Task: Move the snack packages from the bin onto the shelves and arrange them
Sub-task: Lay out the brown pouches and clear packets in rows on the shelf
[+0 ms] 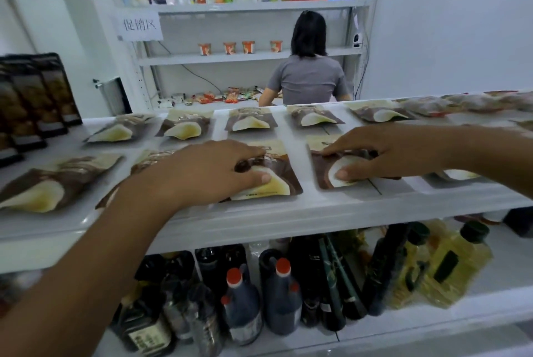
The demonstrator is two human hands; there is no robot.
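White shelf (288,212) laid with flat snack packs

Two rows of brown-and-cream packs (251,122) are laid flat on the shelf, a back row and a front row. Dark upright pouches (37,97) are stood at its left end. Bottles (282,296) are kept on the lower shelf (432,325) beneath.

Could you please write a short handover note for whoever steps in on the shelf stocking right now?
Left hand: flat on a front-row snack package, thumb on its near edge.
Right hand: pressing the next front-row package to its right.
Done: two rows of matching packages lie flat on the upper shelf; the back row looks evenly spaced.
Left: square up these two packages and check the front-row spacing. The bin is out of view, so any remaining stock cannot be judged.
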